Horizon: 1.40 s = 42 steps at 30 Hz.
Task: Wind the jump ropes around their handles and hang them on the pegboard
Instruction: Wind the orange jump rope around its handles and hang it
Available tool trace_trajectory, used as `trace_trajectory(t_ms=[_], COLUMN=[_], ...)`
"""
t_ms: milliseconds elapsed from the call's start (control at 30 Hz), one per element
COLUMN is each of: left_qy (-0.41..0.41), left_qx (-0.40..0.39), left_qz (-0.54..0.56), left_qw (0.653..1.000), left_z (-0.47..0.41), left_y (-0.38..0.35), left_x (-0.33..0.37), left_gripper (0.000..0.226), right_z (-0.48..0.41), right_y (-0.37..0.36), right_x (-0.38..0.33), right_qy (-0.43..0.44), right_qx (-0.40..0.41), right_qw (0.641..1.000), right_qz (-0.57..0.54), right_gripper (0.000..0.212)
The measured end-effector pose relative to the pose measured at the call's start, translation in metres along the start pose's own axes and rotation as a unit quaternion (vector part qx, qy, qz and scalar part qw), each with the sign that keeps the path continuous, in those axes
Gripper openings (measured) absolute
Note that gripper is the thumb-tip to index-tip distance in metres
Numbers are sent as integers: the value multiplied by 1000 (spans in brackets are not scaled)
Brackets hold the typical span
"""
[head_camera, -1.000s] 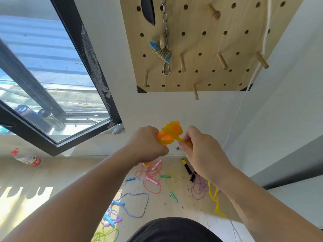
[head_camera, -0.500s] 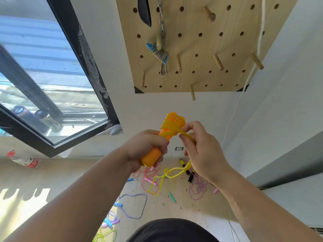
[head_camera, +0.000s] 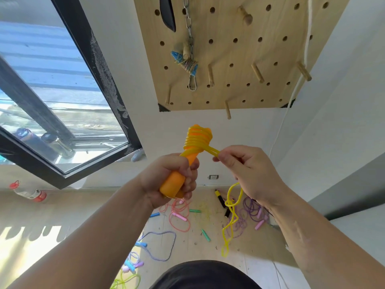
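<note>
Now left hand [head_camera: 166, 174] tight around orange handles [head_camera: 172, 185], right hand [head_camera: 250, 172] in pinch on yellow rope [head_camera: 213, 151]

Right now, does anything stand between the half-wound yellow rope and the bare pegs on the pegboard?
Nothing visible does. The yellow rope, held in the left hand and pinched by the right hand, sits below the pegboard with only bare wall between. A bare peg juts at the bottom edge.

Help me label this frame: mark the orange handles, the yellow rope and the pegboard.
orange handles [head_camera: 172, 183], head view, bare lower end.
yellow rope [head_camera: 198, 141], head view, wound coils.
pegboard [head_camera: 223, 24], head view, bare wood between pegs.
</note>
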<state>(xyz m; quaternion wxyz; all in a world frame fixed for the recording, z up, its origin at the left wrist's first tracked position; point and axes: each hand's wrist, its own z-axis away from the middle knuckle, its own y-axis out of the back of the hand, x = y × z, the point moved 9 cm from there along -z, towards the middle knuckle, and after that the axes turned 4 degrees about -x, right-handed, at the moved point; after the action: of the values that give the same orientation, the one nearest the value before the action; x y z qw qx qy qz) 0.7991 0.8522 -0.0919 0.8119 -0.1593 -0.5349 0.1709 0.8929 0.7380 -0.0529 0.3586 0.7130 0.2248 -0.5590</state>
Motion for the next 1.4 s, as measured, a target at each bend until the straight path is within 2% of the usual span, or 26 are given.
trace_trajectory(t_ms=[100, 167, 267, 333, 367, 433, 500, 600, 767, 900, 1067, 1167, 1233, 1333, 1400], left_qy=[-4, -6, -1, 10, 17, 28, 34, 39, 31, 15, 15, 6, 23, 37, -5], left_qx=[13, 6, -37, -89, -125, -211, -265, -296, -300, -290, -294, -279, -227, -11, 119], left_qz=[-17, -17, -5, 19, 35, 77, 106, 134, 165, 170, 121, 54, 22, -58, -165], left_qw=[1000, 1000, 999, 996, 991, 974, 958, 945, 939, 942, 948, 959, 973, 998, 979], left_z=[-3, -4, -2, 0, 1, 5, 6, 3, 4, 2, -1, -4, -5, -7, -1], left_y=[6, 6, -4, -15, -21, -38, -50, -58, -58, -55, -48, -36, -20, 23, 39], left_x=[1, 2, 0, -5, -8, -14, -20, -27, -27, -23, -22, -24, -26, -20, -3], left_gripper=[26, 25, 22, 21, 22, 27, 27, 24, 23, 24, 28, 37, 42, 46, 49], right_z=[-3, -4, -3, -1, 1, 2, 2, -3, -14, -18, -17, -16, -16, -18, -19], right_y=[-7, -14, -18, -22, -23, -28, -37, -46, -46, -50, -53, -52, -49, -40, -33], right_x=[11, 12, 10, 13, 15, 18, 12, 4, -4, -1, 4, 3, 5, 14, 22], right_qy=[-45, -47, -5, -11, -23, -53, -43, -21, -4, -27, -35, -24, -28, -51, -72], right_qx=[-44, -73, -97, -111, -124, -158, -193, -209, -176, -145, -134, -122, -106, -51, -4], right_qw=[996, 995, 995, 993, 987, 963, 941, 934, 951, 964, 949, 950, 956, 969, 970], right_qz=[-64, -47, 10, -49, -102, -214, -274, -288, -253, -220, -283, -285, -271, -235, -233], right_gripper=[18, 22, 25, 24, 33, 69, 85, 83, 78, 92, 73, 68, 57, 37, 37])
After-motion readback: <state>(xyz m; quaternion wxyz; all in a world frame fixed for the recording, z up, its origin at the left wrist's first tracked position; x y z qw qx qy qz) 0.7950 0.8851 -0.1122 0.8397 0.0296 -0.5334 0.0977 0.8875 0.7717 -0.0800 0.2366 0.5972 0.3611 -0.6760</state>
